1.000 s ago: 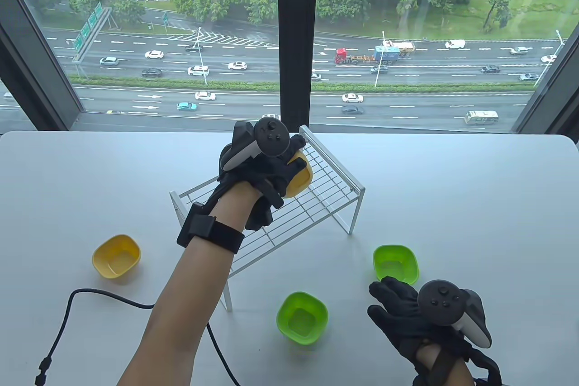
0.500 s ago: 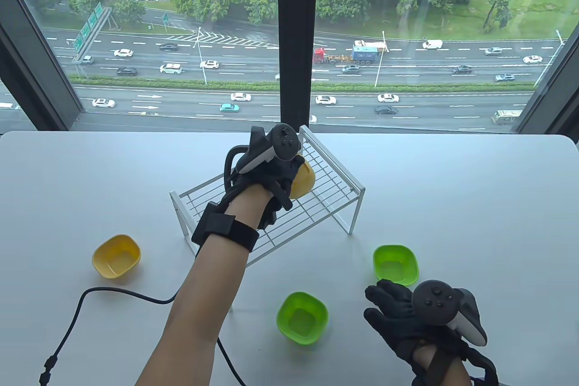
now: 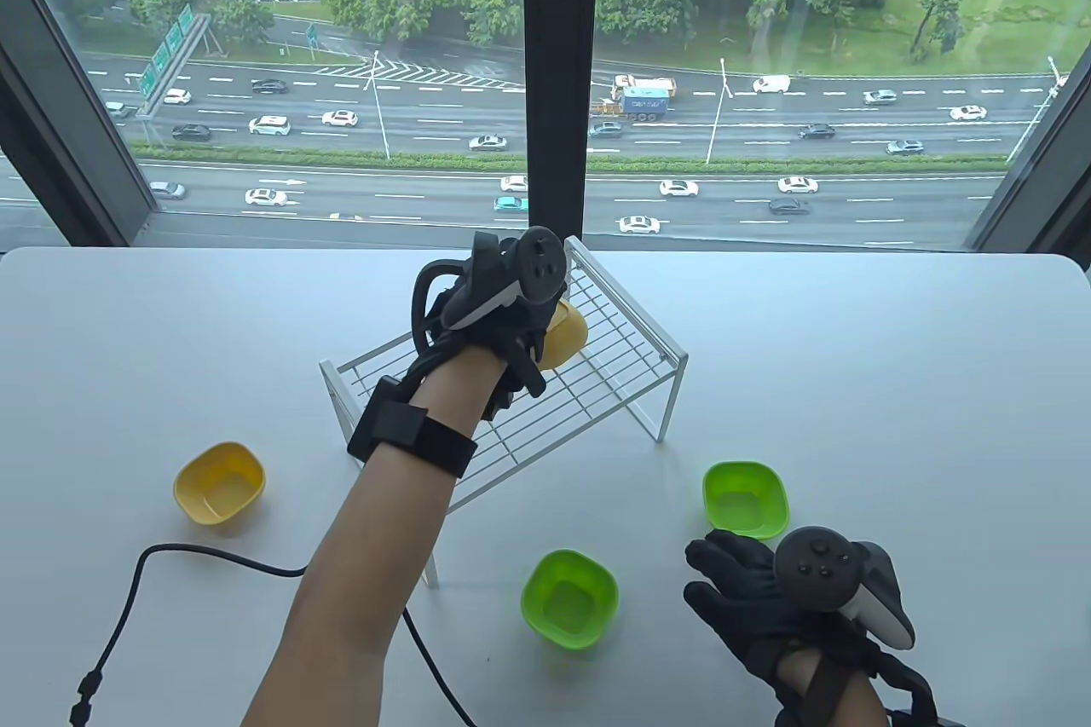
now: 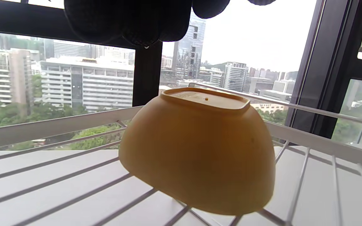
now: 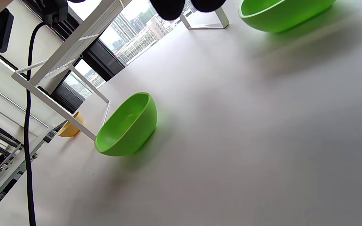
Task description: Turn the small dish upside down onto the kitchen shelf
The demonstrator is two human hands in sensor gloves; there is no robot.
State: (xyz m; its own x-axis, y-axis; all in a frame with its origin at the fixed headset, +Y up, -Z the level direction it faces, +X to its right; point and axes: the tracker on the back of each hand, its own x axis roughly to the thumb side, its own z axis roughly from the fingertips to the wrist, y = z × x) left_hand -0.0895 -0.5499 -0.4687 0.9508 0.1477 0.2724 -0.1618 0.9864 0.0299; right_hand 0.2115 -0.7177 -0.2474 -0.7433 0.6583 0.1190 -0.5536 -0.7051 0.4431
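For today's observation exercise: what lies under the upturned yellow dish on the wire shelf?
The upturned yellow dish rests, slightly tilted, on the white wire shelf; the white table shows through the bars. Whether anything sits beneath the dish cannot be seen, since its walls cover that space.

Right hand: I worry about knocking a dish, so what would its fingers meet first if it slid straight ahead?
Probably the green plastic dish just beyond the right hand's fingers, upright on the white table; the gap looks small, though depth is unclear.

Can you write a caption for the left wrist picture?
A yellow dish sits upside down on the white wire shelf, gloved fingertips above it.
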